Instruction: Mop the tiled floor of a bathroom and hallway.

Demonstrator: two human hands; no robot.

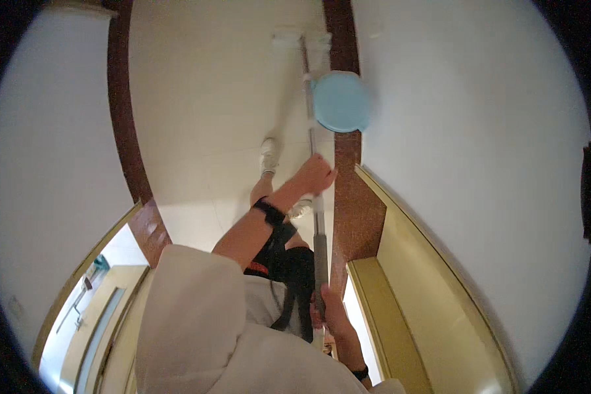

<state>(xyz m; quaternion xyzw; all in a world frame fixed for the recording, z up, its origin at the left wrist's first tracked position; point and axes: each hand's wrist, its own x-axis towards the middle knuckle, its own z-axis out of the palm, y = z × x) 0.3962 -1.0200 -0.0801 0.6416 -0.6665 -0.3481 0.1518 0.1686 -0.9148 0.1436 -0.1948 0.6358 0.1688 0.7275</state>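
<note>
A long-handled mop [319, 226] runs from near my body out over the floor, with a silvery pole and a grey grip. Its wide, pale head [287, 37] lies on the floor at the far end, beside the right-hand baseboard, and looks blurred. My left hand [314, 175] is closed round the pole about midway along. Lower down, close to my waist, my right hand [331, 312] wraps the grey grip. Right beside the pole stands a round light-blue stool [341, 102], overlapping it slightly in view; whether they touch I cannot tell.
Cream floor tiles [210, 85] stretch between two walls with dark brown baseboards [120, 111]. Yellowish door frames flank me, with an open door [102, 328] at lower left and a frame [387, 315] at lower right. One white shoe [268, 155] is forward, near the pole.
</note>
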